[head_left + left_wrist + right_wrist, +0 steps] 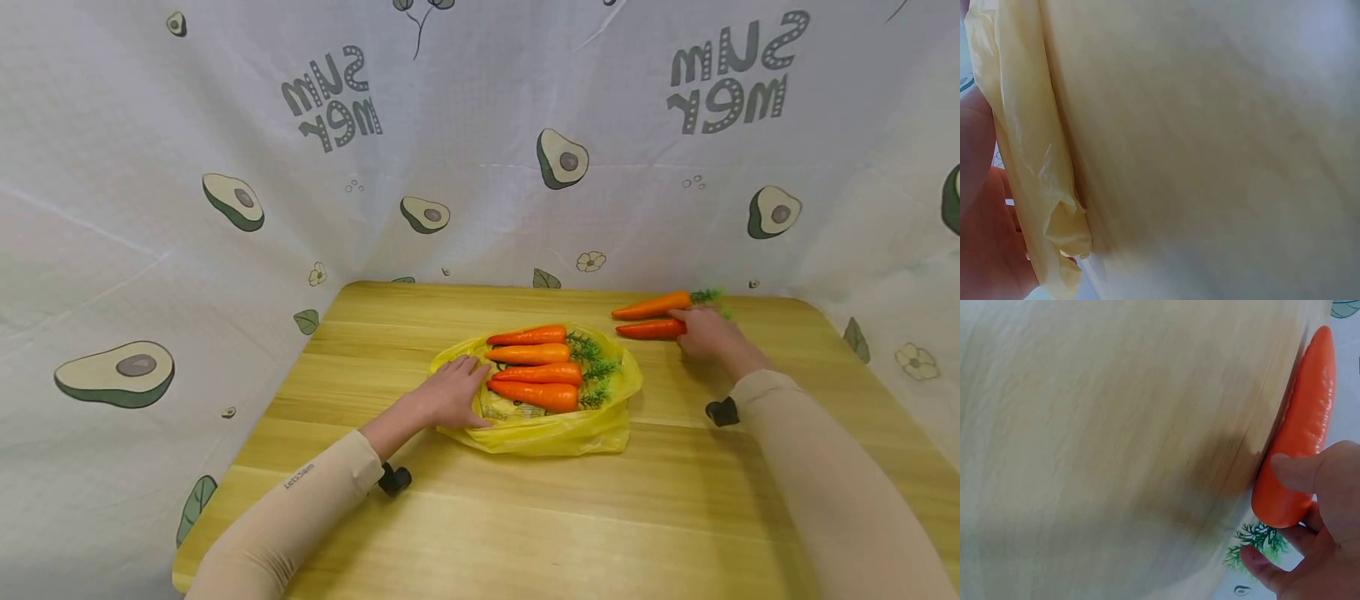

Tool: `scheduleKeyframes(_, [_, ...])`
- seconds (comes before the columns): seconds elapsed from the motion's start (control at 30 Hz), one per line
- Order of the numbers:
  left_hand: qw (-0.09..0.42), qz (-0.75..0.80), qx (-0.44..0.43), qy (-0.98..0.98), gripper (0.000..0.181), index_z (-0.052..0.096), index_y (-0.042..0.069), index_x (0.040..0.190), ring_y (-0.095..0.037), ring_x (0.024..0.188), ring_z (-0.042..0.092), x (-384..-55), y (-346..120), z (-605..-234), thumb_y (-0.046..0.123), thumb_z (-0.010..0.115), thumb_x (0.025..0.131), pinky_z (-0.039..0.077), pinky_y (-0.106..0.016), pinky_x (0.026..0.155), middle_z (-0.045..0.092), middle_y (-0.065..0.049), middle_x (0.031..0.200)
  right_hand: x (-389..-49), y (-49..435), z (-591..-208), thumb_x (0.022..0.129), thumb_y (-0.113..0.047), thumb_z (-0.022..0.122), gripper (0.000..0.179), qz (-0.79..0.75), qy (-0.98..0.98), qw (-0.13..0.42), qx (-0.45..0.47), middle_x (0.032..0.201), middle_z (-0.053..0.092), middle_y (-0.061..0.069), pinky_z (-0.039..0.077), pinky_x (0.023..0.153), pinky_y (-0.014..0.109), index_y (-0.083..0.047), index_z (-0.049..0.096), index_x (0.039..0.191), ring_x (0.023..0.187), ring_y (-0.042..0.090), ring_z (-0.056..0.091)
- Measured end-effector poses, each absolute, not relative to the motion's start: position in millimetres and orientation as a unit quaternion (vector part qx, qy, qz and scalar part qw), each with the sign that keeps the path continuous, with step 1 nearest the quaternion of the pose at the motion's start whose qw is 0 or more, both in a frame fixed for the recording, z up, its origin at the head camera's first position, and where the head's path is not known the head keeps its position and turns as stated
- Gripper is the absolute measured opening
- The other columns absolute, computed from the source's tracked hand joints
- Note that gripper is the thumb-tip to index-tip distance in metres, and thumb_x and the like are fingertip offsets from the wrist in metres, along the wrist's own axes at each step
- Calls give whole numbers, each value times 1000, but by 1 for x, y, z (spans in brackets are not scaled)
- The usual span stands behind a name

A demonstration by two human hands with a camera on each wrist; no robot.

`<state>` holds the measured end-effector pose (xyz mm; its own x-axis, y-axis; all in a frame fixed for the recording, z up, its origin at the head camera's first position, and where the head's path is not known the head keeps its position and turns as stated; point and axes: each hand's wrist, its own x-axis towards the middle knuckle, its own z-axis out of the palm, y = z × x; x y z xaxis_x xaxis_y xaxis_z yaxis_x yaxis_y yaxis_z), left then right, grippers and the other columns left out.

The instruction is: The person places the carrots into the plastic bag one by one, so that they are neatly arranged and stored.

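Note:
A yellow plastic bag lies spread on the table, its rim gathered round several orange toy carrots with green tops. At the bag's left edge my left hand rests with relaxed, spread fingers by the carrot tips; the left wrist view shows the bag's crumpled wall against it. To the right of the bag, my right hand grips a carrot by its thick end. The right wrist view has the thumb across this carrot and the fingers round its leafy end. Another carrot lies just behind it.
The wooden table ends at a rounded back edge. A pale curtain printed with avocados hangs directly behind it and along both sides. Each wrist carries a small black camera, such as the one at the left sleeve.

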<state>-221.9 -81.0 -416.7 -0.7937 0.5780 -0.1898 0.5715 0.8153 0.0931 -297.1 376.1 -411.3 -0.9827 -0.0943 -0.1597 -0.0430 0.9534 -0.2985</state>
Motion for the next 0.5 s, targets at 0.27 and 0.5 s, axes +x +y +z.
scheduleKeyframes(0.27, [117,7,298,947,99,30,9,159,-34,152,26,-223,-79,-419,64,69,86,29,-48,122,30,-16,162,-294,378,-412,85,8,54,45,-138,987,72,-44,128,58,33,48,85,58,3,62,129,97,40,54])
scheduleKeyframes(0.5, [121,1,297,947,99,30,9,159,-33,153,25,-223,-80,-422,64,69,86,31,-47,121,28,-16,164,-291,379,-410,88,3,53,41,-118,990,66,-52,127,59,35,47,87,64,3,63,127,99,45,58])
